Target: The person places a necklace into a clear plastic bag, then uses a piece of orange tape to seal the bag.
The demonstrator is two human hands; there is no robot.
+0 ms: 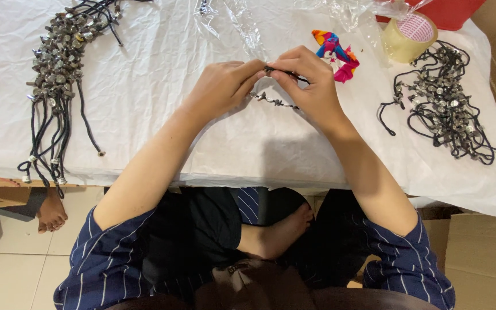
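White sheeting (162,74) is spread over a low work surface, its front edge hanging down above a pale tiled floor (35,258); cardboard (477,252) is seen at the right edge, and another person's bare feet (50,212) are planted on the tiles at the left. A long bundle of black cords with metal beads (58,63) is laid at the left of the sheet, its ends trailing over the edge, and a looser heap of beaded cords (440,103) is spread at the right. A roll of clear tape (410,35) is stood beside a red container (449,11), with crumpled clear plastic (242,23) toward the back and a multicoloured cloth scrap (337,54) near the centre.

At mid-sheet, a short black cord (279,72) is pinched between the fingertips of the left hand (222,86) and the right hand (308,80), both closed on it. Its long axis is held roughly level, left to right, slightly down toward the right. A small beaded piece (274,101) is hung just below, between the hands.
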